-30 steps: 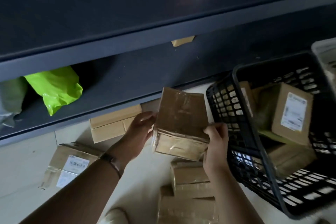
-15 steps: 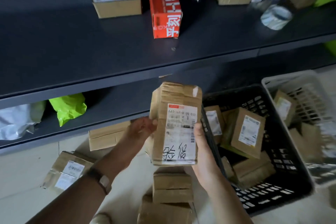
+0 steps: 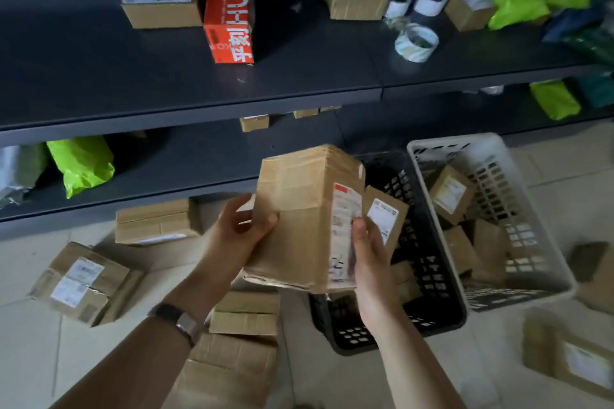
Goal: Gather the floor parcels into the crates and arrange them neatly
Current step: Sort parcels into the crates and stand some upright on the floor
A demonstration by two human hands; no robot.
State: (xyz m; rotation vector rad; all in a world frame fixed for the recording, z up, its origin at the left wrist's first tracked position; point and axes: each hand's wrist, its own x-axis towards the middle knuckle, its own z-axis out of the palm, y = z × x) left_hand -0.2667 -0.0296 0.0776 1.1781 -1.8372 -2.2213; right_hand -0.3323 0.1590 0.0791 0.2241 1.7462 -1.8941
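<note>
I hold a brown cardboard parcel (image 3: pixel 299 209) in the air with both hands, its white label turned to the right side. My left hand (image 3: pixel 239 236) grips its left face, my right hand (image 3: pixel 368 256) its lower right edge. Just right of it stands the black crate (image 3: pixel 428 276) with several boxes inside, partly hidden by the parcel. A white crate (image 3: pixel 518 232) beside it also holds several boxes. More parcels lie on the floor: one at the left (image 3: pixel 83 282), one by the shelf foot (image 3: pixel 156 222), a stack below my hands (image 3: pixel 239 335).
A dark shelf unit (image 3: pixel 199 103) runs across the back, carrying boxes, a red box (image 3: pixel 229 16), tape rolls (image 3: pixel 415 43) and green bags (image 3: pixel 79 163). More parcels lie on the tiled floor at the lower right (image 3: pixel 571 355).
The parcel has been turned in my hands, so its label now faces right instead of towards me. The view has lifted and shifted, bringing the white crate fully into sight.
</note>
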